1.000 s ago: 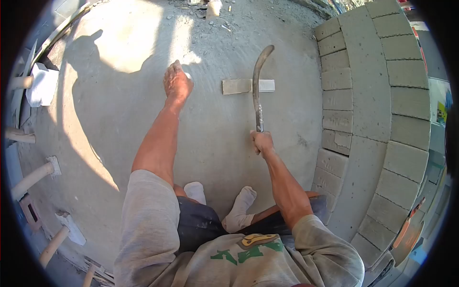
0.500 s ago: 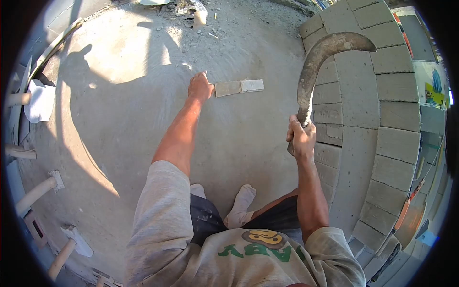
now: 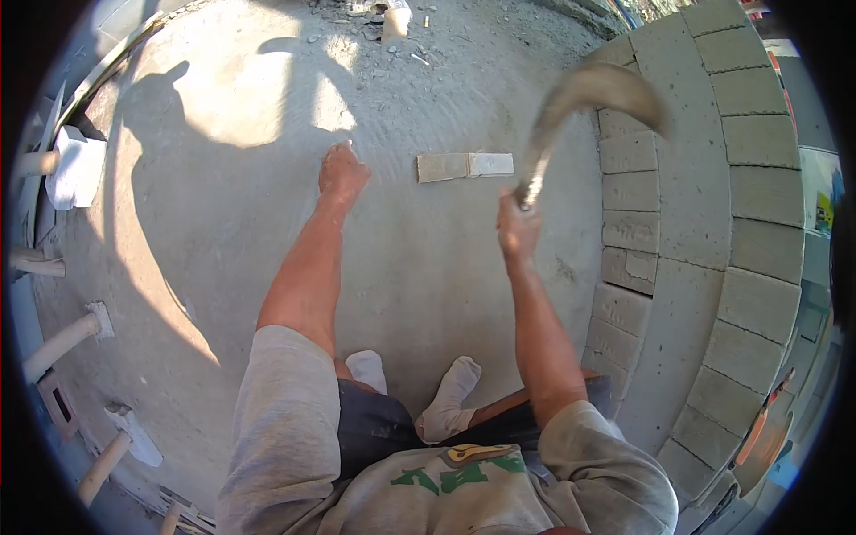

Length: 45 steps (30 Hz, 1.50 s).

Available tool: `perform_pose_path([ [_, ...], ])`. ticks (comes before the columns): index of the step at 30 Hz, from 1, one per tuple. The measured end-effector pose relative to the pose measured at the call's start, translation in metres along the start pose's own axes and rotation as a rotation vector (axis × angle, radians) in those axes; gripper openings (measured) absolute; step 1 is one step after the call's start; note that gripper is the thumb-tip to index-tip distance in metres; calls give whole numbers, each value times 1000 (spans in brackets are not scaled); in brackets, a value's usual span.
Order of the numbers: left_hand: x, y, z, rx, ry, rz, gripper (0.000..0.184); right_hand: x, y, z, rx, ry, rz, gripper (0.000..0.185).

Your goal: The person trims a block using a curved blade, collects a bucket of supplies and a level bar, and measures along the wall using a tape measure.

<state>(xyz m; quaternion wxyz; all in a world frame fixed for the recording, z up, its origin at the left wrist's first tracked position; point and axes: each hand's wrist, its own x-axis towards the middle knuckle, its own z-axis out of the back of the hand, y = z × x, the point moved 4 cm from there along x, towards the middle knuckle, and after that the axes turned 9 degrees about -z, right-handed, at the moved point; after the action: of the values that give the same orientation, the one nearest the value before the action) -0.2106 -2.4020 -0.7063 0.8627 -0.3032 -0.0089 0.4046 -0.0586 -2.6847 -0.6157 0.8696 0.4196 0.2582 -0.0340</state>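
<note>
My right hand [image 3: 519, 230] is wrapped round the handle of a curved sickle-like blade [image 3: 557, 105]. The blade is raised, blurred by motion, and bends over to the right. To the left, my left hand [image 3: 343, 174] is closed, with its fingers curled; whatever it may hold is hidden. Between the hands, farther from my body, lies a narrow grey-beige strip [image 3: 443, 168] on the floor. A whiter piece [image 3: 490, 165] continues it at its right end, short of the blade's handle.
Stacked grey blocks [image 3: 758, 139] form a low wall along the right. Several round posts [image 3: 62, 341] stand along the left, near a white block [image 3: 78, 168]. Rubble [image 3: 426, 53] lies on the floor at the top. My feet [image 3: 450, 392] are below the hands.
Since half a second ago, the view has shifted, and the blade and my right hand appear farther left. My left hand now shows farther from the strip.
</note>
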Motion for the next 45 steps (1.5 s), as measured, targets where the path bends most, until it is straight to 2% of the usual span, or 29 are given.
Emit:
perform_pose_path([
  [1, -1, -12, 5, -2, -41, -67, 57, -2, -50, -37, -233, 178, -321, 22],
  [2, -5, -20, 12, 10, -73, -126, 57, -16, -63, -51, -192, 289, -439, 22],
  [4, 0, -40, 24, 48, -152, -288, 58, -32, -33, -45, 69, 318, -361, 22],
  [7, 2, -71, -14, 14, -26, -277, 63, -44, 12, -6, 377, 278, -158, 24],
  [9, -3, -101, -19, 93, 37, -400, 66, -46, 21, 22, 417, 197, -13, 23],
  [11, -6, -120, -33, 146, 85, -466, 70, -46, 2, 40, 331, 0, -61, 22],
  [14, -13, -127, -68, 194, 127, -448, 74, -57, -56, 46, 277, -134, -181, 22],
  [16, -22, -128, -88, 246, 183, -431, 74, -70, -108, 42, 269, -131, -352, 22],
  [19, -33, -122, -101, 304, 77, -514, 68, -97, -147, 35, 325, -132, -601, 24],
  [22, -16, -106, -101, 251, 152, -581, 55, -100, -146, 40, 415, -102, -630, 24],
  [25, -9, -105, -92, 326, 251, -661, 38, -89, -132, 45, 389, -97, -533, 24],
  [28, -10, -109, -69, 88, 482, -435, 33, -87, -105, 43, 369, -39, -450, 24],
  [31, 3, -81, -66, -60, 376, -533, 30, -90, -86, 37, 306, 7, -399, 24],
  [34, 2, -55, -45, -145, 418, -533, 31, -89, -80, 26, 213, 105, -347, 24],
  [37, -36, -48, -9, -396, 470, -102, 38, -94, -57, 24, 131, 184, -294, 26],
  [40, -43, -18, -22, -408, 546, -3, 43, -98, -8, 36, 240, 212, -144, 27],
  [45, -29, -4, -31, -364, 568, 12, 47, -109, 129, 90, 681, 11, 493, 26],
])
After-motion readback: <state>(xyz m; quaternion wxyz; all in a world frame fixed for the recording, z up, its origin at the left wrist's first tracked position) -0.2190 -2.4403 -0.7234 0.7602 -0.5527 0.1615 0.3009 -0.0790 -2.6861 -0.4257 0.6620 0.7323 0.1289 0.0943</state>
